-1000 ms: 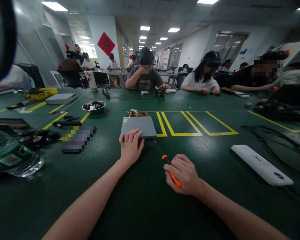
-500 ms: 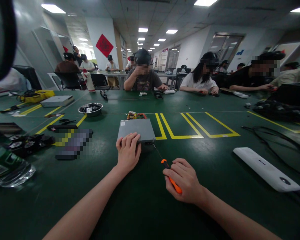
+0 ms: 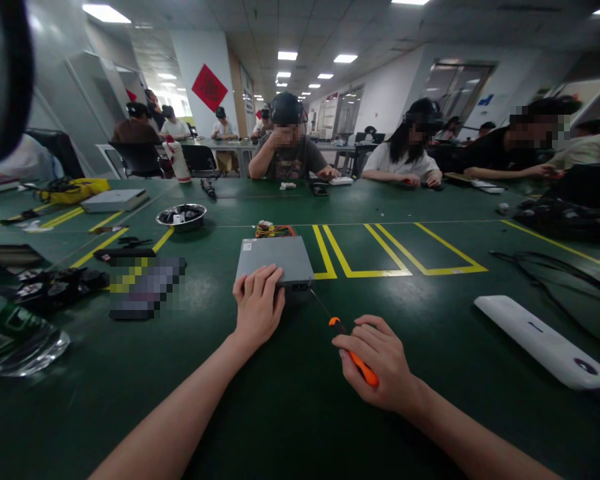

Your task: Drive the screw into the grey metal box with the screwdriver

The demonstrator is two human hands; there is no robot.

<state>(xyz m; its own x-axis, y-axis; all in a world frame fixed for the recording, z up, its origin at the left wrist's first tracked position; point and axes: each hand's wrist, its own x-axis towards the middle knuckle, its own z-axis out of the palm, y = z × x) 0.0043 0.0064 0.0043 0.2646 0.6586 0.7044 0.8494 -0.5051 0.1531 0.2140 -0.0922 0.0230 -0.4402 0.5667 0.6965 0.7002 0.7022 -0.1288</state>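
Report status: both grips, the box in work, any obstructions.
Left grip on gray box, near side. Right grip holds screwdriver, tip at box's near right corner, contact unclear. Nothing seen blocking it.

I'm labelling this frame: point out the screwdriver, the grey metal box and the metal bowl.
Screwdriver (image 3: 335, 322), head view: orange front end of its handle.
Grey metal box (image 3: 283, 256), head view: top face.
Metal bowl (image 3: 181, 227), head view: near outer wall.

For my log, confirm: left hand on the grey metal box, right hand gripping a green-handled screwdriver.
Not green: the head view shows the right hand gripping an orange-and-black-handled screwdriver. The left hand is on the grey metal box.
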